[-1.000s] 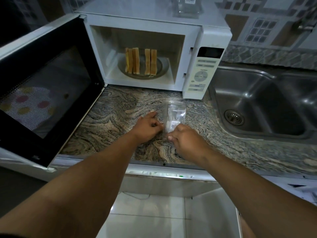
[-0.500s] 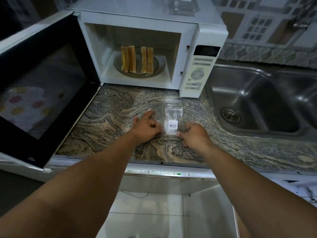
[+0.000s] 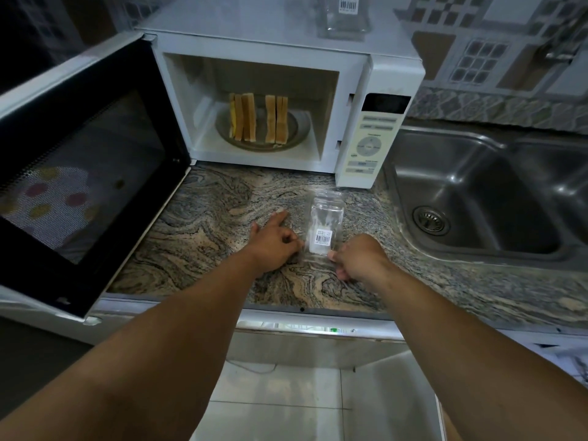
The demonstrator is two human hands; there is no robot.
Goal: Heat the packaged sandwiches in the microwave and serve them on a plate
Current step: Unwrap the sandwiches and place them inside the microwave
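Two sandwiches point(image 3: 243, 120) point(image 3: 276, 119) stand upright on the round glass plate point(image 3: 299, 128) inside the white microwave point(image 3: 286, 52), whose door point(image 3: 79, 173) hangs wide open to the left. An empty clear plastic package point(image 3: 326, 226) with a barcode label lies flat on the stone counter point(image 3: 222, 230) in front of the microwave. My left hand point(image 3: 273, 241) rests on the counter just left of the package, index finger out and the others curled. My right hand point(image 3: 359, 259) lies at the package's lower right corner, fingers curled, thumb at its edge. Neither hand holds anything.
A steel sink point(image 3: 477, 198) with a drain point(image 3: 431, 219) sits right of the counter. A clear container point(image 3: 345, 14) with a barcode stands on top of the microwave. The microwave's control panel point(image 3: 370, 141) faces me. Tiled floor point(image 3: 280, 405) shows below the counter edge.
My right hand has slid off the package to its lower right side and curled. The left hand stays beside the package's left edge. The package lies uncovered.
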